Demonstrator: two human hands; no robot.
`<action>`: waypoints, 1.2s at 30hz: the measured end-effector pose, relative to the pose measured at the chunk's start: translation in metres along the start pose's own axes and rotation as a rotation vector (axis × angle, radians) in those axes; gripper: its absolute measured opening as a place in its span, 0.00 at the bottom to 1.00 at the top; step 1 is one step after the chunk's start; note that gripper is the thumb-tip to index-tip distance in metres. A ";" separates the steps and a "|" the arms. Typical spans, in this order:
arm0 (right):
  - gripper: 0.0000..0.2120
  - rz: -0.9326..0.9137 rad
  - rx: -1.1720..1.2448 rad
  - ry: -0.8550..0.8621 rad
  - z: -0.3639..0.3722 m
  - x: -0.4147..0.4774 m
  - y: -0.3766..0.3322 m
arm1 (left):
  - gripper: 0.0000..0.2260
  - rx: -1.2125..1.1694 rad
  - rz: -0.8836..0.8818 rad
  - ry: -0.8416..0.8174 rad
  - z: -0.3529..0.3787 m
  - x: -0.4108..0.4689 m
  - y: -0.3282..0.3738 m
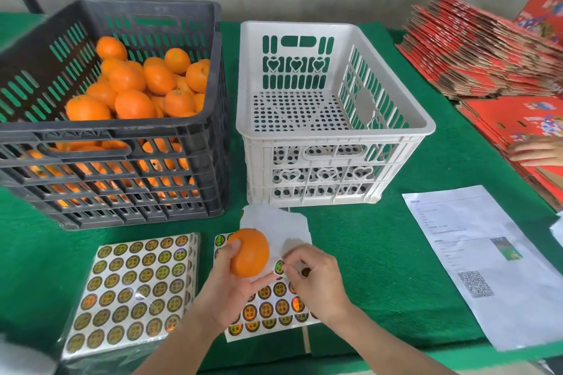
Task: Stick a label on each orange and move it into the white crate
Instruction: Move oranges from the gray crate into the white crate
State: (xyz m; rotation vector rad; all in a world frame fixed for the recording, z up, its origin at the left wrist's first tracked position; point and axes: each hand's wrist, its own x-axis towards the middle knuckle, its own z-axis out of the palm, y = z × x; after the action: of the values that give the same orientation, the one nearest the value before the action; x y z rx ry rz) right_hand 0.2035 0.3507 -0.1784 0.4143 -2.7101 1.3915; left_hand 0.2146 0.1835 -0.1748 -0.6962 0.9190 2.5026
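Observation:
My left hand point(233, 286) holds one orange point(249, 253) above a partly used sticker sheet point(269, 307) at the near middle of the table. Beside it, my right hand point(313, 277) pinches a round gold label point(279, 267) at the sheet's upper row, right next to the orange. A black crate point(195, 131) at the back left is piled with many oranges point(134, 85). To its right stands the white crate point(332, 131) with nothing inside.
A full stack of sticker sheets point(134, 289) lies at the near left. A printed paper with a QR code point(484, 262) lies at the right. Red flat cartons point(481, 49) are stacked at the far right, where another person's hand point(536, 151) rests on them.

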 end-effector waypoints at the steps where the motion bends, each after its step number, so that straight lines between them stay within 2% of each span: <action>1: 0.03 0.009 0.006 -0.028 0.000 0.000 0.000 | 0.30 0.004 -0.002 0.003 0.000 0.000 0.002; 3: 0.05 0.066 0.043 -0.091 -0.003 0.001 0.000 | 0.28 0.054 -0.023 0.038 0.000 -0.001 0.005; 4: 0.07 0.113 0.081 -0.118 -0.006 0.002 -0.001 | 0.28 0.154 -0.036 0.068 -0.001 -0.003 0.006; 6: 0.12 0.195 0.138 -0.167 -0.015 0.006 -0.001 | 0.28 0.585 -0.036 0.121 -0.005 -0.011 0.011; 7: 0.12 0.220 0.144 -0.198 -0.020 0.007 -0.002 | 0.28 0.816 0.002 0.142 -0.008 -0.015 0.014; 9: 0.10 0.249 0.137 -0.266 -0.028 0.011 -0.005 | 0.29 1.135 0.144 0.138 -0.013 -0.023 0.018; 12: 0.09 0.267 0.166 -0.313 -0.039 0.018 -0.016 | 0.28 1.366 0.381 0.151 -0.016 -0.032 0.019; 14: 0.09 0.237 0.238 -0.363 -0.044 0.023 -0.032 | 0.30 1.203 0.362 0.161 -0.009 -0.038 0.019; 17: 0.11 0.063 0.222 -0.468 -0.049 0.032 -0.060 | 0.25 0.673 0.185 0.120 0.003 -0.038 0.023; 21: 0.12 -0.061 0.136 -0.510 -0.048 0.042 -0.086 | 0.23 0.331 0.168 -0.053 0.017 -0.035 0.031; 25: 0.09 -0.083 0.046 -0.504 -0.051 0.050 -0.094 | 0.21 0.236 0.194 -0.090 0.027 -0.037 0.034; 31: 0.07 -0.225 -0.169 -0.454 -0.049 0.056 -0.095 | 0.21 0.203 0.201 -0.103 0.026 -0.038 0.034; 36: 0.07 -0.173 -0.067 -0.384 -0.047 0.050 -0.097 | 0.26 0.221 0.219 -0.174 0.025 -0.039 0.036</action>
State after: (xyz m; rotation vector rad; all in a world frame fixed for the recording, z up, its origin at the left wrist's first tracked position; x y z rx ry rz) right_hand 0.1783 0.3243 -0.0657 0.9764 -2.9086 1.2827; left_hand 0.2196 0.1683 -0.1187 -0.3163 1.2387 2.5429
